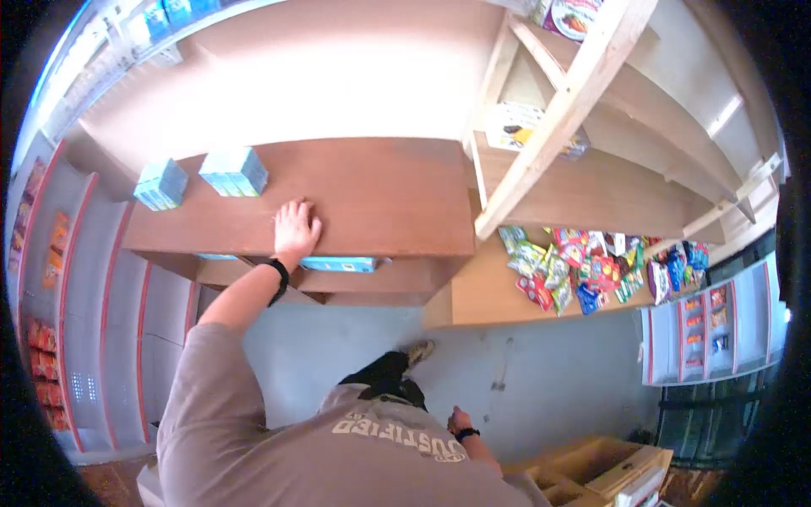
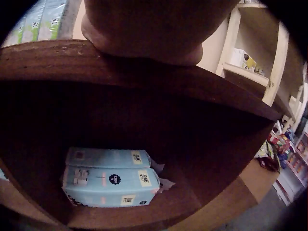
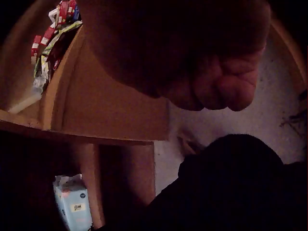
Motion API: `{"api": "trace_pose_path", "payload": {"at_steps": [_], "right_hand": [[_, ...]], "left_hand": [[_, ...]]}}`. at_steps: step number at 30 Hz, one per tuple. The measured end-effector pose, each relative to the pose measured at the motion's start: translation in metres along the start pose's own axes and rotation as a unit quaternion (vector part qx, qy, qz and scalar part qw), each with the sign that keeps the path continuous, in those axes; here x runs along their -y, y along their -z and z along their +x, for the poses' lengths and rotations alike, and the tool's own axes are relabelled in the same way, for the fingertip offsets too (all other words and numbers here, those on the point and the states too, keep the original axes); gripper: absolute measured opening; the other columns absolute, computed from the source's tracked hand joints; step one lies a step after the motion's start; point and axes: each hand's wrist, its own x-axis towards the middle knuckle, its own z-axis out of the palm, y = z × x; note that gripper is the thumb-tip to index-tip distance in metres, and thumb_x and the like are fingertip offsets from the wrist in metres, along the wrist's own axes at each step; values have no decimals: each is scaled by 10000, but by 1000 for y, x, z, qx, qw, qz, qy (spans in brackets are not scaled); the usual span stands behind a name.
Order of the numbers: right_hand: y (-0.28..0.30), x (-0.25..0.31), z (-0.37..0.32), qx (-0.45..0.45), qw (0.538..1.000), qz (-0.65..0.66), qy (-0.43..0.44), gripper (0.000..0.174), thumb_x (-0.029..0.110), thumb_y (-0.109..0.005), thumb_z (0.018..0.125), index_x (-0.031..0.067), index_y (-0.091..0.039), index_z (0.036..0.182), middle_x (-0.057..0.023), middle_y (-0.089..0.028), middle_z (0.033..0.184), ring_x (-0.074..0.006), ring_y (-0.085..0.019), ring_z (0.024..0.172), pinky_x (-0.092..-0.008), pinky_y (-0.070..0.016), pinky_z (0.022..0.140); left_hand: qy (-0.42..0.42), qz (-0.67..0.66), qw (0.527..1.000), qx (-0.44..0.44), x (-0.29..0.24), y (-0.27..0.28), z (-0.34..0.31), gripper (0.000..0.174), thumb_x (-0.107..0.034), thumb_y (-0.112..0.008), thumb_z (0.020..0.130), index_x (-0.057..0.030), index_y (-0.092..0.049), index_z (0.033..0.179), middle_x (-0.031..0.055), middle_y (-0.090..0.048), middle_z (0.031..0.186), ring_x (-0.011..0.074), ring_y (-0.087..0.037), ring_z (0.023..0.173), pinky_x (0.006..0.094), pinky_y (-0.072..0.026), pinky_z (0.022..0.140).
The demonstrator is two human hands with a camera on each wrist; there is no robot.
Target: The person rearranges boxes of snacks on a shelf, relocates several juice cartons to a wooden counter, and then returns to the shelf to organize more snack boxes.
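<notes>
In the head view the left hand (image 1: 296, 230) rests on the brown counter top (image 1: 380, 194) near its front edge, fingers relaxed. Two light-blue packs, one (image 1: 234, 171) nearer the hand and one (image 1: 160, 184) farther left, stand on the counter. The left wrist view shows the underside of the left hand (image 2: 144, 33) over the counter edge, and light-blue packages (image 2: 110, 185) lying in the compartment below. Low beside the body hangs the right hand (image 1: 459, 420); in the right wrist view the right hand (image 3: 207, 72) has its fingers curled, with no object visible in it.
Colourful snack bags (image 1: 583, 266) lie piled on a lower wooden surface (image 1: 481, 291) to the right, below a wooden shelf frame (image 1: 574, 110). Shelves with red edges (image 1: 106, 313) stand at the left. Behind the person is an open wooden box (image 1: 591, 469).
</notes>
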Motion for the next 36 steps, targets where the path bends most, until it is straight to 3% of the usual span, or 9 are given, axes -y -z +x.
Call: {"api": "trace_pose_path", "payload": {"at_steps": [3, 4, 12, 15, 17, 18, 19, 23, 36], "right_hand": [[-15, 79, -51, -11, 984, -180, -9, 283, 292, -333, 993, 127, -476, 813, -46, -494, 559, -243, -514, 492, -402, -410, 446], [6, 14, -21, -7, 983, -181, 5, 283, 292, -333, 993, 127, -476, 813, -46, -494, 559, -243, -514, 492, -402, -410, 446], [-12, 62, -5, -50, 975, -215, -20, 223, 305, -528, 924, 113, -527, 810, -79, -510, 619, -254, -525, 525, -374, -408, 461], [-20, -12, 38, -46, 992, -111, 32, 215, 267, -561, 892, 97, -510, 1014, -133, -552, 689, -269, -574, 612, -429, -440, 511], [-4, -15, 37, 126, 977, 131, -111, 334, 270, -585, 849, 59, -512, 1098, -183, -645, 831, -353, -638, 750, -474, -505, 631], [-12, -8, 30, 29, 977, -211, -28, 391, 268, -583, 833, 53, -503, 1148, -205, -655, 878, -391, -640, 808, -484, -516, 683], [-20, -14, 24, -76, 846, -524, 56, 450, 266, -582, 816, 46, -494, 1199, -227, -665, 925, -430, -643, 866, -495, -526, 735], [-44, 56, -28, -83, 909, -407, -26, 469, 282, -343, 1006, 110, -369, 1442, -253, -410, 1427, -303, -421, 1328, -440, -369, 1085], [-70, 51, -67, -43, 860, -508, 12, 634, 372, -509, 911, 60, -330, 1432, -196, -391, 1448, -325, -403, 1324, -386, -381, 1049]], "left_hand": [[13, 2, 1000, 11, -3, 4, 0, 327, -257, -571, 818, -74, -591, 1088, 150, -543, 1212, 351, -484, 1134, 498, -379, 982], [16, 2, 1000, 13, -2, 3, 1, 336, -262, -572, 819, -72, -590, 1095, 151, -540, 1218, 350, -481, 1142, 499, -376, 988], [-1, -20, 1000, -7, -4, 11, 0, 348, -274, -576, 821, -64, -587, 1099, 160, -537, 1193, 346, -477, 1149, 486, -360, 1002], [-4, -19, 1000, -20, -5, 10, -1, 335, -266, -576, 819, -61, -588, 1084, 160, -539, 1173, 345, -481, 1138, 481, -364, 996], [-7, -24, 1000, -15, -4, 9, -1, 330, -254, -578, 815, -57, -585, 1079, 162, -541, 1168, 346, -488, 1123, 473, -373, 983], [-13, -21, 999, -22, -4, 11, -1, 327, -247, -584, 809, -55, -587, 1074, 161, -545, 1163, 347, -495, 1108, 468, -379, 971], [-16, -21, 999, -26, -5, 12, -1, 327, -247, -584, 809, -55, -587, 1074, 161, -545, 1163, 347, -495, 1108, 468, -379, 971], [-17, -19, 999, -37, -4, 12, -2, 324, -242, -588, 801, -52, -594, 1063, 156, -550, 1159, 345, -498, 1104, 468, -382, 963], [-8, -35, 999, -26, 0, 7, -4, 340, -254, -585, 807, -47, -590, 1077, 152, -544, 1176, 352, -487, 1119, 471, -375, 978]]}}
